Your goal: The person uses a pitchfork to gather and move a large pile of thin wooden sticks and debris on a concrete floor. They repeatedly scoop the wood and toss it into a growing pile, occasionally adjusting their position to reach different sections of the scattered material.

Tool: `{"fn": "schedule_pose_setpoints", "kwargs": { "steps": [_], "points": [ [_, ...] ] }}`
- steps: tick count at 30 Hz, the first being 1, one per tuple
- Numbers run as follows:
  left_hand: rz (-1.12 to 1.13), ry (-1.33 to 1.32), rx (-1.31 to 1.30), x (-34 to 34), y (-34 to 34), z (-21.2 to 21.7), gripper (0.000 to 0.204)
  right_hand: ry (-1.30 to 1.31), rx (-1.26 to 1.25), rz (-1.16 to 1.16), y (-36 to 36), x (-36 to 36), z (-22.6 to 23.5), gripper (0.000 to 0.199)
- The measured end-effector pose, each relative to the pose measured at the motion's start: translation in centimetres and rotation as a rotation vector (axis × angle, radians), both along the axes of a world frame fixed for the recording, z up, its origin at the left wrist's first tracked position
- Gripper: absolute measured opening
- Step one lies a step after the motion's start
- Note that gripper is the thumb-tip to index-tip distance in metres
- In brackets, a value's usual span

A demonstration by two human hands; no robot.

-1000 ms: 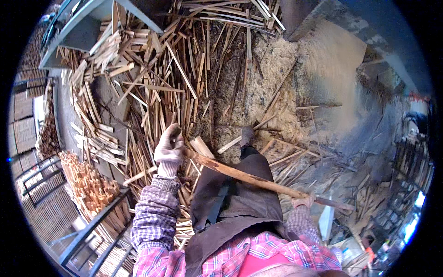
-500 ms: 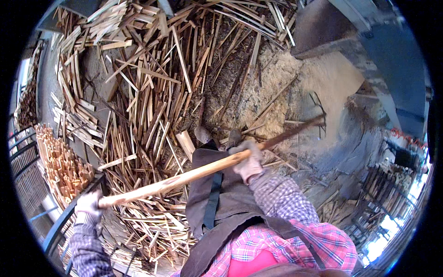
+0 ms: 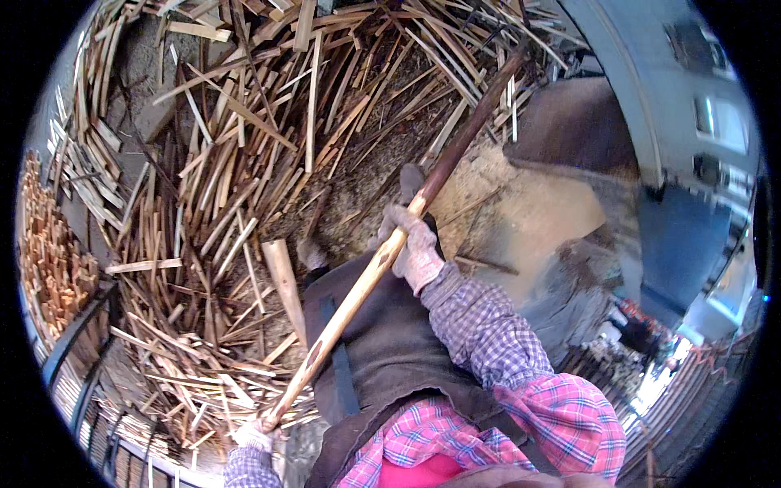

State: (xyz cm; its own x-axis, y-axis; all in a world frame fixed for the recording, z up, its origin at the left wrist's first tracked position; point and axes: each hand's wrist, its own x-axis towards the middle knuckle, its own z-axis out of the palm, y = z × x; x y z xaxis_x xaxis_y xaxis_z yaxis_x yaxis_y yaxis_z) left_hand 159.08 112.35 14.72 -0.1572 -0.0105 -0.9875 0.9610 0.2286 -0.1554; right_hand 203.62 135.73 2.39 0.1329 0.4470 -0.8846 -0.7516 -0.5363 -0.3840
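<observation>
A long wooden tool handle (image 3: 346, 320) runs slantwise across my body, pale at the near end and dark toward the far end. My left hand (image 3: 253, 436), gloved in a pale knit glove, is closed around its near end at the lower left. Farther up, my right hand (image 3: 416, 254) wraps round the handle about midway, also gloved. The tool's far end reaches loose wooden strips (image 3: 443, 53) at the top; thin dark prongs seem to be there, but the head's shape is hard to make out. My dark apron (image 3: 390, 325) lies behind the handle.
Tangled wood strips (image 3: 220, 195) cover the floor ahead and left. Upright bundled sticks (image 3: 57, 260) stand behind a dark curved rail (image 3: 69, 346). Pale sawdust (image 3: 561, 203) lies right of my feet, near a brown sloped panel (image 3: 573, 126) and a blue-grey machine (image 3: 683, 236).
The tool's far end has swung from the sawdust on the right up to the strips at the top. My left hand has moved down and right; my right hand went slightly up and left.
</observation>
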Motion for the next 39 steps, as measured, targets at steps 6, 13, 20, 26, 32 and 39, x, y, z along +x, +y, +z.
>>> {"fn": "schedule_pose_setpoints", "kwargs": {
  "steps": [6, 13, 20, 26, 32, 39],
  "points": [
    [0.216, -0.028, 0.243, 19.1, 10.1, -16.0, 0.045, -0.131, 0.141, 0.128, 18.4, 13.0, -3.2, 0.021],
    [0.437, -0.398, 0.400, 50.1, 34.0, -24.7, 0.041, -0.669, 0.220, 0.378, 40.1, 37.1, -15.2, 0.017],
    [0.567, -0.794, 0.582, 66.9, 48.9, -29.2, 0.051, -1.400, 0.014, 1.601, 43.7, 43.1, -23.0, 0.025],
    [0.699, -0.826, 0.306, 66.7, 40.0, -35.2, 0.043, -1.160, -0.169, 0.870, 33.7, 44.0, -29.3, 0.022],
    [0.840, -0.768, 0.339, 58.5, 27.5, -34.6, 0.040, -0.995, -0.117, 0.676, 23.5, 31.4, -25.8, 0.022],
    [0.280, -0.564, 0.414, 41.6, 19.2, -24.9, 0.039, -0.851, -0.077, 0.501, 9.8, 15.5, -17.4, 0.023]
  ]
}}
